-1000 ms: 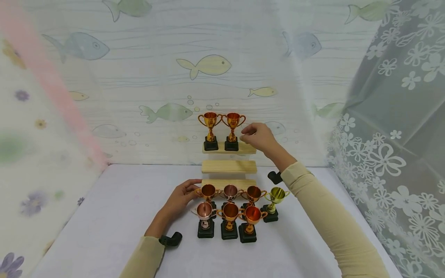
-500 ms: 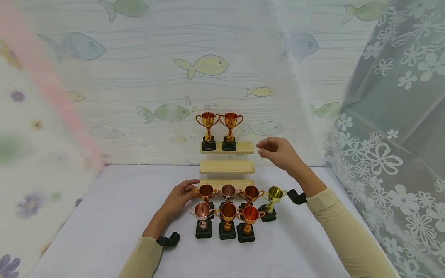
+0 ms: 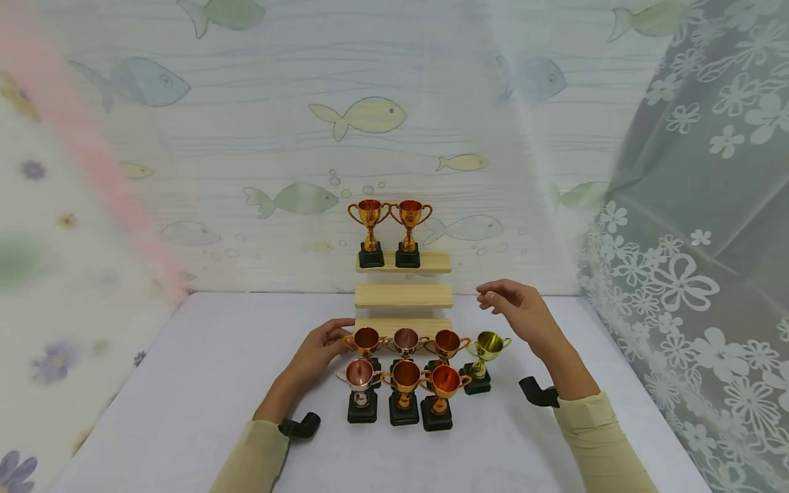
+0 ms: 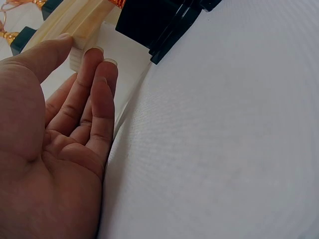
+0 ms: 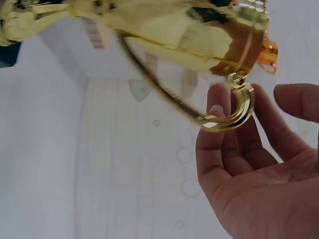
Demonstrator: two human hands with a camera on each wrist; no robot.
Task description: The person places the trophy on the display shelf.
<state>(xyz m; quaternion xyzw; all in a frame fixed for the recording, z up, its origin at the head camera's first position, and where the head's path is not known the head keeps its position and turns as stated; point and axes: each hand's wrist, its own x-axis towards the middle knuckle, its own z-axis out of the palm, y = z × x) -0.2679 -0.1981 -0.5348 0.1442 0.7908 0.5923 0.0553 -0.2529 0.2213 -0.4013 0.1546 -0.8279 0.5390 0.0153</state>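
Observation:
My left hand [image 3: 320,348] rests at the left end of the lowest step of a wooden display stand [image 3: 403,296]. In the left wrist view its thumb [image 4: 57,47] touches the wood, and the other fingers lie relaxed by the step's end. My right hand [image 3: 520,311] is raised right of the stand with loosely bent fingers and nothing in them. Below it stands a bright yellow-gold trophy cup [image 3: 489,348]; its handle [image 5: 234,122] overlaps the fingers in the right wrist view. Two gold trophy cups [image 3: 370,216] stand side by side on the top step.
Before the stand, two rows of small trophy cups stand on black bases: a rose-coloured cup [image 3: 360,375], an orange-gold cup [image 3: 405,376] and a reddish-gold cup [image 3: 446,381] in front, several behind. A white cloth covers the table [image 3: 203,383]; fish-patterned curtain [image 3: 277,137] hangs behind.
My right hand has moved from beside the right-hand cup on the top step, rightward and down toward the yellow-gold cup. My left hand has kept its place.

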